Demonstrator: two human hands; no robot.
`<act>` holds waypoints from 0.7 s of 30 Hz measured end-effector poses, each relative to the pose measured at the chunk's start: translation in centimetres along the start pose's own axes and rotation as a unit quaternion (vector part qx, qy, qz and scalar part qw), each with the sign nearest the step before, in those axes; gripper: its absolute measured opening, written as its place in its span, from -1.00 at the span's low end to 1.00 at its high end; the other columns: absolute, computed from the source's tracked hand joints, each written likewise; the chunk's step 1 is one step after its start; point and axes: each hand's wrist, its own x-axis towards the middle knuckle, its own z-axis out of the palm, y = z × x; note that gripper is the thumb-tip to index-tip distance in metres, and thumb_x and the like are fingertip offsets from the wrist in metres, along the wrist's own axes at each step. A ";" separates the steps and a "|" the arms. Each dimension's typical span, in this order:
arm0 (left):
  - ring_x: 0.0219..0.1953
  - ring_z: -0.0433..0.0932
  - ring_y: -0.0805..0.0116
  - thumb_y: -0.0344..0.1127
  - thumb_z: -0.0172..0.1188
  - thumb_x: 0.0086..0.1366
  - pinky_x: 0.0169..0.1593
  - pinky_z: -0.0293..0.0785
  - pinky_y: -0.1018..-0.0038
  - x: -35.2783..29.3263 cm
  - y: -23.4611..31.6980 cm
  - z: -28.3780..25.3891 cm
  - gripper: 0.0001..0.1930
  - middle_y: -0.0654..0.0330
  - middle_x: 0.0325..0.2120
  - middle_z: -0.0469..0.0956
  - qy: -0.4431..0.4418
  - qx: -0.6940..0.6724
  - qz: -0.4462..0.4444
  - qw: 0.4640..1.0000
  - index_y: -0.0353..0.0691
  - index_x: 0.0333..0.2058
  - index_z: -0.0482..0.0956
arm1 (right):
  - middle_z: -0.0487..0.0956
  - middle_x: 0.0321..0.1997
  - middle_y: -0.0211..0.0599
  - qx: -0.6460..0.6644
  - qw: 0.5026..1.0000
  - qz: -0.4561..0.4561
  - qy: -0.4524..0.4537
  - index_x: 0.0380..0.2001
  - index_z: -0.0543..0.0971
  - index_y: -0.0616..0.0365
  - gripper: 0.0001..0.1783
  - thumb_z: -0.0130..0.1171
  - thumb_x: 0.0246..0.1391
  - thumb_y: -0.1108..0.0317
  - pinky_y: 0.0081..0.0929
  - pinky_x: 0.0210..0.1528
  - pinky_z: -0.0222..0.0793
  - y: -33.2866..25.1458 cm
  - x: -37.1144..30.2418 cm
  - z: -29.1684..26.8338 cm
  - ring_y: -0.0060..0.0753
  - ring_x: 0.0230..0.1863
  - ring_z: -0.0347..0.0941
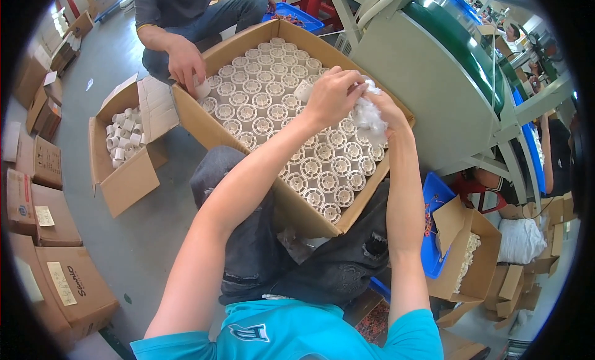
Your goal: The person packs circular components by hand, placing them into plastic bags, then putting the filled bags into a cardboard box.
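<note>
Over the far right part of a large cardboard box, both my hands work at a crumpled white bundle, which looks like thin plastic or fluff. My right hand is closed round its right side. My left hand has its fingers curled together at the bundle's upper edge; what the fingertips pinch is hidden. Beneath them, rows of round, cream-coloured spoked plastic parts fill the box. A squarish white piece lies on the rows beside my left hand.
A co-worker's hand holds a white cylindrical part at the box's left side. An open carton of white cylinders stands left. Beside my right arm are a blue tray and another carton. A grey-green machine stands close behind the box.
</note>
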 end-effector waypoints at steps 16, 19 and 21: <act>-0.50 0.43 0.47 -0.36 0.14 0.22 -0.38 0.37 0.50 -0.9 -0.5 1.9 -0.84 0.16 -0.53 0.51 0.032 -0.110 -0.164 0.980 -0.35 -0.32 0.53 | 0.53 -0.40 -0.44 0.281 0.957 -0.062 0.019 -0.30 0.51 0.12 -0.64 0.10 0.13 0.02 -0.53 -0.41 0.41 0.9 1.0 1.6 -0.57 -0.40 0.47; -0.46 0.46 0.29 -0.34 0.14 0.20 -0.30 0.39 0.41 -0.5 0.6 1.0 -0.79 0.06 -0.56 0.49 0.014 -0.221 -0.247 0.943 -0.37 -0.26 0.52 | 0.53 -0.40 -0.44 0.210 0.970 -0.094 0.073 -0.27 0.51 0.17 -0.62 0.13 0.13 0.04 -0.54 -0.39 0.37 0.0 0.0 3.0 -0.59 -0.41 0.43; -0.47 0.42 0.29 -0.43 0.15 0.15 -0.32 0.37 0.43 -0.3 1.2 0.5 -0.79 0.09 -0.55 0.46 -0.010 -0.177 -0.226 0.958 -0.35 -0.23 0.50 | 0.52 -0.40 -0.44 0.183 0.973 -0.098 0.103 -0.27 0.51 0.18 -0.61 0.14 0.12 0.03 -0.55 -0.40 0.35 -0.5 -0.5 3.8 -0.61 -0.42 0.41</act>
